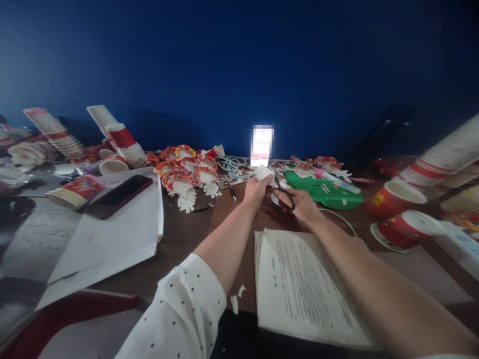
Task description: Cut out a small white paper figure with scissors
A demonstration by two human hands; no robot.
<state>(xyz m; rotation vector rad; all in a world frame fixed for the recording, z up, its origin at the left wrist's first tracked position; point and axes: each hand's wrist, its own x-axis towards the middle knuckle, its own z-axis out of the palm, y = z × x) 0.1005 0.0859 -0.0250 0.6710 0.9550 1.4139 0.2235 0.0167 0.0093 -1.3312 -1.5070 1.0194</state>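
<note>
A craft table point(183, 239) — paper cups point(124, 139), paper scraps point(234, 304) and scissors point(280, 185) crowd it.

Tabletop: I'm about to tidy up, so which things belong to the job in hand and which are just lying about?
In use:
black-handled scissors, in the right hand
white paper, in the left hand

Apparently just lying about:
dark phone
printed sheets
black pen

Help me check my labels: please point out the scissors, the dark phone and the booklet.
Scissors point(289, 195), head view: on the black handle.
Dark phone point(119, 196), head view: on its screen.
Booklet point(301, 284), head view: on its printed page.
</note>
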